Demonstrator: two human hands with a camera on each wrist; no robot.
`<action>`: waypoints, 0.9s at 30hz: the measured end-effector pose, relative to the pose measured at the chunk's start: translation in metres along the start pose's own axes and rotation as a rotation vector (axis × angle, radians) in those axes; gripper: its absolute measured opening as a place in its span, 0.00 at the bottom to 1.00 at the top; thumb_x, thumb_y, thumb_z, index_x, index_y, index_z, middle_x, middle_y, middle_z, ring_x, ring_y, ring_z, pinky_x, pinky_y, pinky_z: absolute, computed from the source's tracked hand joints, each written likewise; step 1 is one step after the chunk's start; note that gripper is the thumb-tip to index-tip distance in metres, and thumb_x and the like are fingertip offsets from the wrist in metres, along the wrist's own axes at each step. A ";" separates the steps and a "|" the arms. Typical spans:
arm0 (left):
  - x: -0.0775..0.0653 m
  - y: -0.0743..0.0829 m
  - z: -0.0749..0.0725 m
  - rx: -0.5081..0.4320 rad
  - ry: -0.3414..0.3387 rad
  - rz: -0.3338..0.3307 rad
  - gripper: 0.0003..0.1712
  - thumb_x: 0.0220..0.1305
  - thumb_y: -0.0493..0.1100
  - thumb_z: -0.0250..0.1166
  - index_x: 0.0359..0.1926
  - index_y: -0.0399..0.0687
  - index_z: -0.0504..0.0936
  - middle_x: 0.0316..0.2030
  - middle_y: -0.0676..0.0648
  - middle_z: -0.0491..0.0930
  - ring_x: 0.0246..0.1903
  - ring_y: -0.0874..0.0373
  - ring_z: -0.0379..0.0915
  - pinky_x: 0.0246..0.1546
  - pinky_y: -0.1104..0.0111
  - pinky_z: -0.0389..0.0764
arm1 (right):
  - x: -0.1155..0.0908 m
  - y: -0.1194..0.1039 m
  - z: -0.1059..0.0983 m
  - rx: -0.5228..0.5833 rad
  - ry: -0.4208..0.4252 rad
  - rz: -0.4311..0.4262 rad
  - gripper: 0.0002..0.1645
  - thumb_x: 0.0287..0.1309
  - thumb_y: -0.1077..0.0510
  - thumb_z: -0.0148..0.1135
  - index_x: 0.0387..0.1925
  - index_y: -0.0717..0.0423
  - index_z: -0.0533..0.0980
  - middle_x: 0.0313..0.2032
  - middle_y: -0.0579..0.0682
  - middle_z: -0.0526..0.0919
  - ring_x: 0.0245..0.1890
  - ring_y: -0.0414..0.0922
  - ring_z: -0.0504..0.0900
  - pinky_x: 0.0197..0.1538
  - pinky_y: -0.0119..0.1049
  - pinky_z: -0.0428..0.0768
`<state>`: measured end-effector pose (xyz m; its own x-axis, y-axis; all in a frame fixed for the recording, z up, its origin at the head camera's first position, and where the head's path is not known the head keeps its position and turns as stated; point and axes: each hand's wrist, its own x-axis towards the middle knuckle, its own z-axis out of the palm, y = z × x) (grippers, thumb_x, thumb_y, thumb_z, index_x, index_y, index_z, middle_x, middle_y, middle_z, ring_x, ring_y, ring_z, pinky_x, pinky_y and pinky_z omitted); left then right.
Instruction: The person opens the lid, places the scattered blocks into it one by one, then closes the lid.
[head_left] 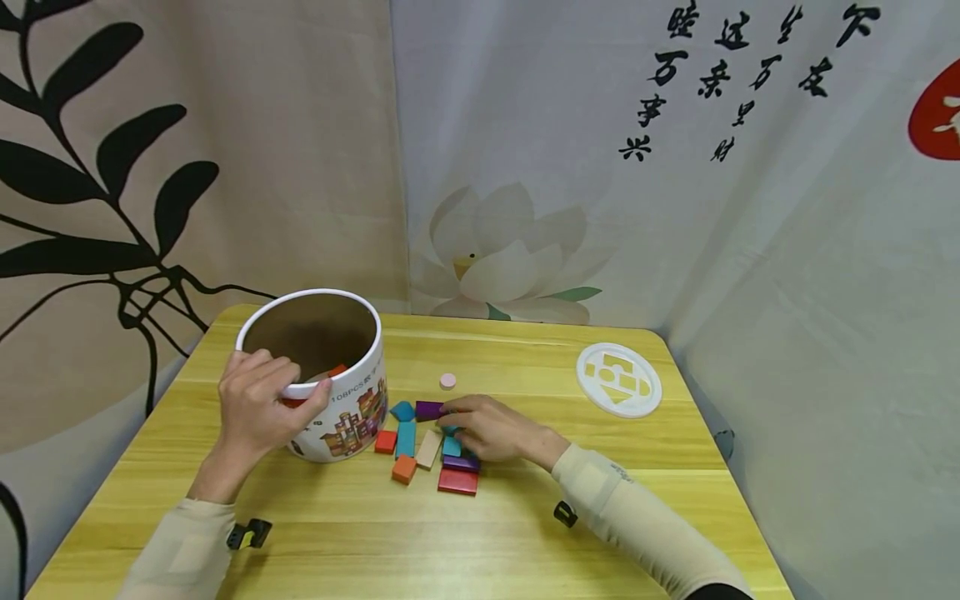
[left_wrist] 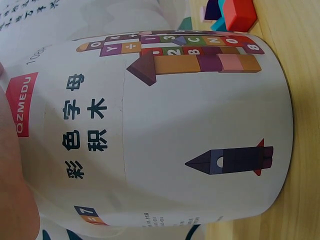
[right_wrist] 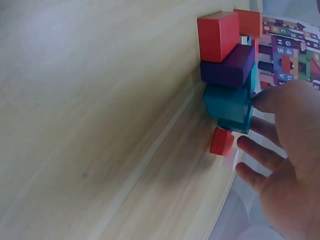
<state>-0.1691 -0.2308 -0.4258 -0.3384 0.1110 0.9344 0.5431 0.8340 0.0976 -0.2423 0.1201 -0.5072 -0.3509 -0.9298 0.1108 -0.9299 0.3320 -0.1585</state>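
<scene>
A white cylindrical bucket (head_left: 348,417) with printed blocks and lettering stands at the left of the table. My left hand (head_left: 262,400) grips its near rim, thumb outside. Red and orange pieces show inside the bucket. To its right lies a loose group of coloured blocks, among them a red block (right_wrist: 217,37), a purple block (right_wrist: 227,66) and a teal block (right_wrist: 225,102). Over the group's right side reaches my right hand (head_left: 498,429), fingers loosely spread. Its thumb is right at the teal block in the right wrist view; the fingertips overlap another purple block (head_left: 429,410) in the head view.
Behind the blocks lies a small pale pink round piece (head_left: 447,381). A white round lid (head_left: 636,407) with shaped cut-outs lies at the back right of the wooden table (head_left: 585,533). Printed curtains (head_left: 525,108) hang behind and at the sides.
</scene>
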 end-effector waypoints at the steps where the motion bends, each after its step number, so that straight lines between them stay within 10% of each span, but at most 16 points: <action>1: 0.000 0.000 0.000 -0.002 0.001 0.000 0.32 0.57 0.63 0.59 0.08 0.50 0.61 0.06 0.51 0.62 0.13 0.52 0.56 0.24 0.52 0.59 | 0.001 0.000 0.000 0.004 -0.001 0.004 0.22 0.67 0.61 0.61 0.60 0.55 0.82 0.63 0.57 0.78 0.63 0.46 0.73 0.67 0.43 0.72; 27: -0.001 -0.001 -0.001 -0.003 -0.010 -0.003 0.32 0.57 0.63 0.59 0.08 0.50 0.61 0.07 0.51 0.61 0.14 0.53 0.56 0.25 0.52 0.59 | 0.010 0.002 -0.007 0.069 -0.048 0.169 0.17 0.60 0.59 0.69 0.52 0.54 0.86 0.50 0.47 0.82 0.46 0.38 0.78 0.53 0.33 0.80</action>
<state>-0.1683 -0.2321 -0.4268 -0.3481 0.1140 0.9305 0.5446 0.8325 0.1018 -0.2488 0.1126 -0.4993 -0.4940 -0.8690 0.0299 -0.8478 0.4738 -0.2381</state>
